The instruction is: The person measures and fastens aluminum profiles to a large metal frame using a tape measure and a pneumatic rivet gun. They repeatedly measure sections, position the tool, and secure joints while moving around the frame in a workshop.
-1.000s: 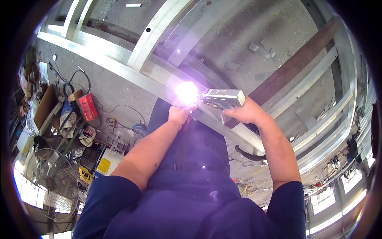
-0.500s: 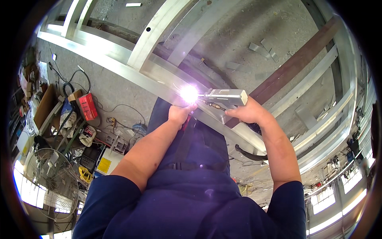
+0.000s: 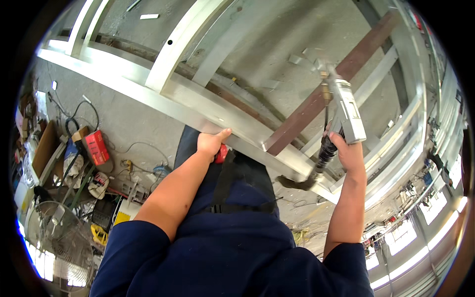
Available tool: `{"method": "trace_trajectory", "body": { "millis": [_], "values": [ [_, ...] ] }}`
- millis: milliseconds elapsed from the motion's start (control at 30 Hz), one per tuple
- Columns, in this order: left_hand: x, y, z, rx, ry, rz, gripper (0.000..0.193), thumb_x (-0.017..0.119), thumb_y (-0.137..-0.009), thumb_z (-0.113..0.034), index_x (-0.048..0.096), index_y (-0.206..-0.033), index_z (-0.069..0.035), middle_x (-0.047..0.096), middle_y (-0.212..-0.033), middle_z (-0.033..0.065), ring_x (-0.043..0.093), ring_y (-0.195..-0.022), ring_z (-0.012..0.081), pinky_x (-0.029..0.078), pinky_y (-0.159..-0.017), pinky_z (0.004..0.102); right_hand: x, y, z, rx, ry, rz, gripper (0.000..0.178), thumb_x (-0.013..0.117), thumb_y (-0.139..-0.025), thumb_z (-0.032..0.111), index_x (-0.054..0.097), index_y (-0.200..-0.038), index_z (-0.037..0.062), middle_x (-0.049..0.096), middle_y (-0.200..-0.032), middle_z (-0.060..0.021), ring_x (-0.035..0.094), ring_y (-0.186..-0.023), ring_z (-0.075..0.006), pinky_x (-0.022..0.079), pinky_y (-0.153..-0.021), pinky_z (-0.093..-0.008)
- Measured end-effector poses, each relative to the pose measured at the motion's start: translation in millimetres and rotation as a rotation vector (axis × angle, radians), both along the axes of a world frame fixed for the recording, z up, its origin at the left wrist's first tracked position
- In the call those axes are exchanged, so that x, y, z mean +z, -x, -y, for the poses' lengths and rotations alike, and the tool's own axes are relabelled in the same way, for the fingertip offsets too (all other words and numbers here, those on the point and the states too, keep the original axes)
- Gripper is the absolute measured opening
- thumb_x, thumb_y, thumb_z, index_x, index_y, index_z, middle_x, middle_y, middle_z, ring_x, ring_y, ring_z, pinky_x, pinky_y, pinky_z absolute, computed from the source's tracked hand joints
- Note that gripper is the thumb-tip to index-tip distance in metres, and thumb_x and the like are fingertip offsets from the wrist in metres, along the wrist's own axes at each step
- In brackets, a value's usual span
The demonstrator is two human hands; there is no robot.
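Observation:
My right hand (image 3: pixel 351 156) grips the handle of a silver welding gun (image 3: pixel 350 108). The gun is raised over the right part of the metal frame (image 3: pixel 185 115), its blurred nozzle pointing away from me, with no arc showing. A black-wrapped cable (image 3: pixel 324 154) runs down from its handle. My left hand (image 3: pixel 210 144) is closed at the frame's near edge, thumb extended along the metal. Beneath its fingers shows a small red thing (image 3: pixel 221 154); whether I hold it is hidden.
A reddish-brown bar (image 3: pixel 316 114) crosses the frame at right. Metal offcuts lie on the floor beyond. To the left are a red box (image 3: pixel 97 147), a wire-cage fan (image 3: pixel 57 232), cables and piled tools.
The bright arc at the frame's edge has gone out. My right hand has swung the welding gun up and right, away from the joint. The left hand stays near the edge.

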State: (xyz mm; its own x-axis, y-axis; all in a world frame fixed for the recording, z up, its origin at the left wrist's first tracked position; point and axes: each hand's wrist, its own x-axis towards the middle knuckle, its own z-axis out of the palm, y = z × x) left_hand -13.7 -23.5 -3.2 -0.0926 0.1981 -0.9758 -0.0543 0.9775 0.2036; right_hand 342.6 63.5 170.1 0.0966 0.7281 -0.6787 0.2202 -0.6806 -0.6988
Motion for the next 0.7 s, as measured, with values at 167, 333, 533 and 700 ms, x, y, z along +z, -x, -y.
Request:
{"method": "trace_trajectory", "body": {
  "millis": [167,333,533,700],
  "values": [
    [4,2,5,-0.009,-0.095,0.055,0.049,0.082,-0.081,-0.023,0.064,-0.113,0.009,0.068,-0.108,0.0138,0.064,-0.096,0.0219,0.05,-0.085,0.035,-24,14,9,0.019,-0.09,0.727,0.054,0.079,-0.081,0.027,0.056,-0.118,-0.0047,0.069,-0.101,-0.0194,0.068,-0.091,-0.0282,0.051,-0.083,-0.0371],
    [6,6,7,-0.097,-0.178,0.056,0.054,0.082,-0.081,-0.033,0.064,-0.112,0.009,0.068,-0.106,0.014,0.064,-0.094,0.0213,0.05,-0.083,0.0347,-98,26,3,0.108,-0.075,0.945,0.058,0.08,-0.075,0.035,0.056,-0.11,-0.0039,0.068,-0.1,-0.0292,0.064,-0.098,-0.0465,0.051,-0.085,-0.0485],
    [9,31,3,-0.393,-0.01,0.142,0.069,0.069,-0.085,-0.06,0.063,-0.101,0.007,0.063,-0.082,0.0102,0.058,-0.072,0.016,0.049,-0.066,0.0326,-133,29,-7,0.206,-0.007,1.062,0.06,0.08,-0.074,0.037,0.053,-0.108,-0.0053,0.067,-0.098,-0.0307,0.065,-0.096,-0.0461,0.052,-0.086,-0.0483],
    [2,59,33,-0.309,-0.102,0.355,0.069,0.054,-0.092,-0.065,0.057,-0.105,0.003,0.058,-0.077,0.007,0.054,-0.068,0.0143,0.048,-0.065,0.0292,-126,34,5,0.329,-0.397,1.258,0.059,0.077,-0.078,0.034,0.052,-0.113,-0.0059,0.067,-0.087,-0.0243,0.064,-0.087,-0.046,0.052,-0.083,-0.0496]
  ]
}}
